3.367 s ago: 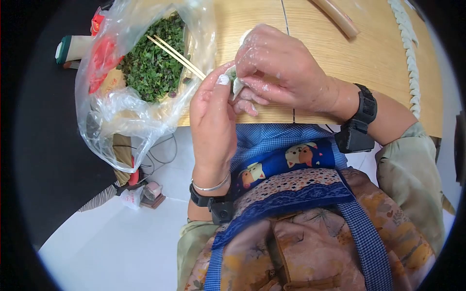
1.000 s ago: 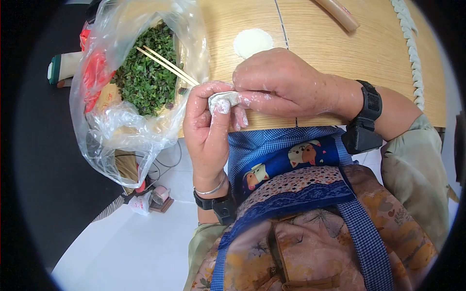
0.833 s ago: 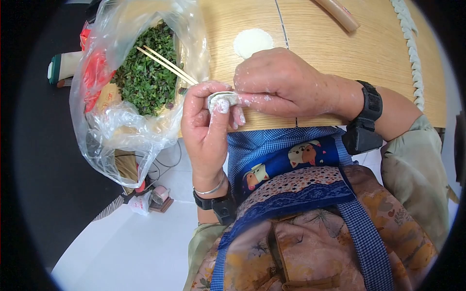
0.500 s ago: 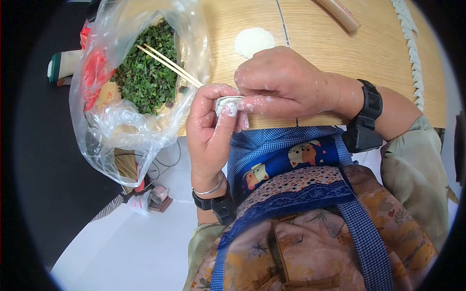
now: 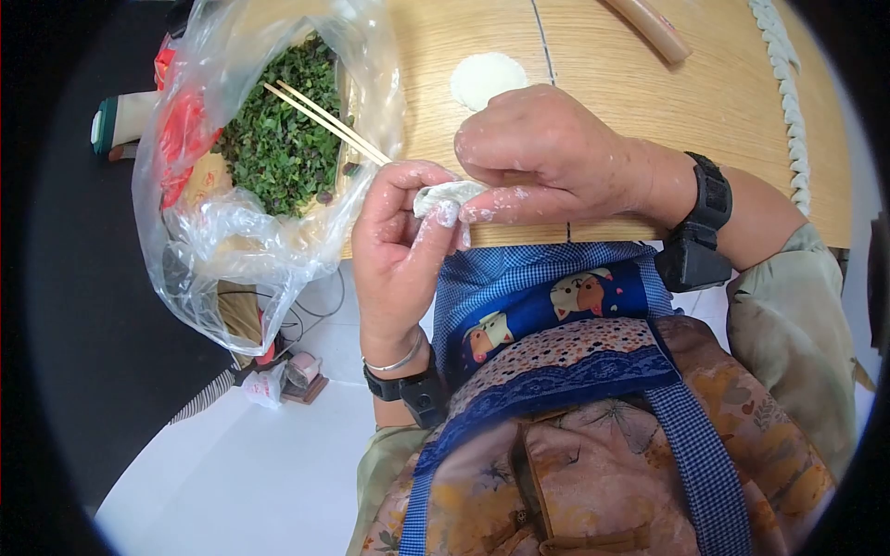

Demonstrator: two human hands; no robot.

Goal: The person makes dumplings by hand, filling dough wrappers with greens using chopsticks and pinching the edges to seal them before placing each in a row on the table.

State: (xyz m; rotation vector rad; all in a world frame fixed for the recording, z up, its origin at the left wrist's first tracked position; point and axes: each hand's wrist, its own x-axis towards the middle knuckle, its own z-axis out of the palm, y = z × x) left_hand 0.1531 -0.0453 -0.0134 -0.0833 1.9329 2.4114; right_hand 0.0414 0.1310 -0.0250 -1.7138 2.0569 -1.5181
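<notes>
Pinching a small dumpling between both hands, I hold it in the air just over the near edge of the wooden counter, above my apron. My left hand curls around it from below, thumb pressed up against its pale dough edge and fingers wrapped behind it, so the hand is nearly closed on it. My right hand comes over from the other side, palm down, with its thumb and fingertips clamped on the same dough edge; it too is closed tight, and both hands are dusted with flour. Just beside my left hand, to the left, a clear plastic bag hangs open over the counter's edge, holding chopped green filling, and a pair of chopsticks lies slanted across the greens, its tips pointing toward my left hand. Beyond my right hand a flat round dough wrapper lies on the counter, close to my knuckles but apart from them. Farther off, a wooden rolling pin rests near the far edge, and a long twisted rope of dough runs along the right side of the counter.
</notes>
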